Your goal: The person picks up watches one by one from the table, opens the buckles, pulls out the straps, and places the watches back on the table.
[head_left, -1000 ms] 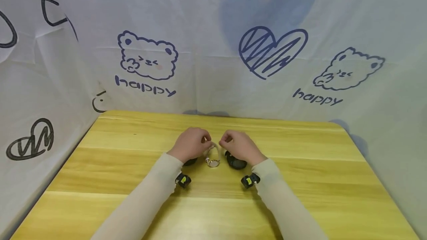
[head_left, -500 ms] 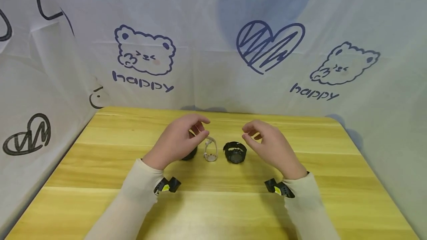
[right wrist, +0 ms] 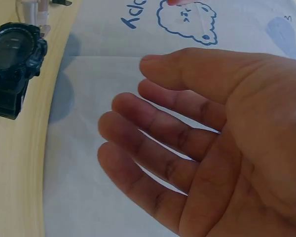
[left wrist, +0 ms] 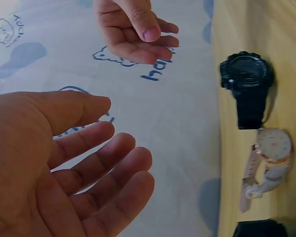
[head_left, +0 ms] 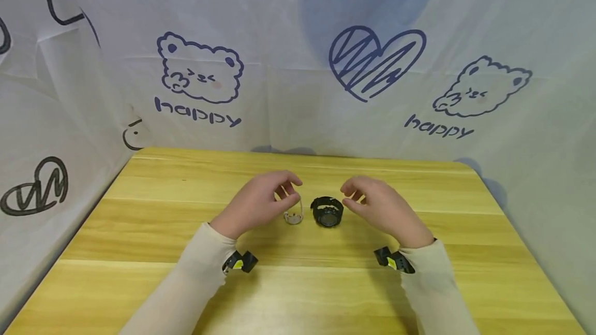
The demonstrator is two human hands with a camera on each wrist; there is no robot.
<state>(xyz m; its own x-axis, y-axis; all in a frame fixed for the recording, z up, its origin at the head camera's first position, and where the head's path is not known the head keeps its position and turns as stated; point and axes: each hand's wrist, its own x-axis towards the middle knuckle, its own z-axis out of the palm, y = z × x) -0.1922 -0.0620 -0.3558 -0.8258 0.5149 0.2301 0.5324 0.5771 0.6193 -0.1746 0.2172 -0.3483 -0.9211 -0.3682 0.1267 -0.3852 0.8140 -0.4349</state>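
Head view: poising left hand [head_left: 255,202] left of the black watch [head_left: 328,217], right hand [head_left: 388,208] right of it, with fingers loosely parted, gripping nothing. Showing pale watch [head_left: 293,219] just left of the black watch, partly behind left hand. Best to move gently, brushing neither.

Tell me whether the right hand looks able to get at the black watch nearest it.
Probably yes: the right hand is empty, its fingers loosely bent, close beside the black watch, and nothing visible stands between them.
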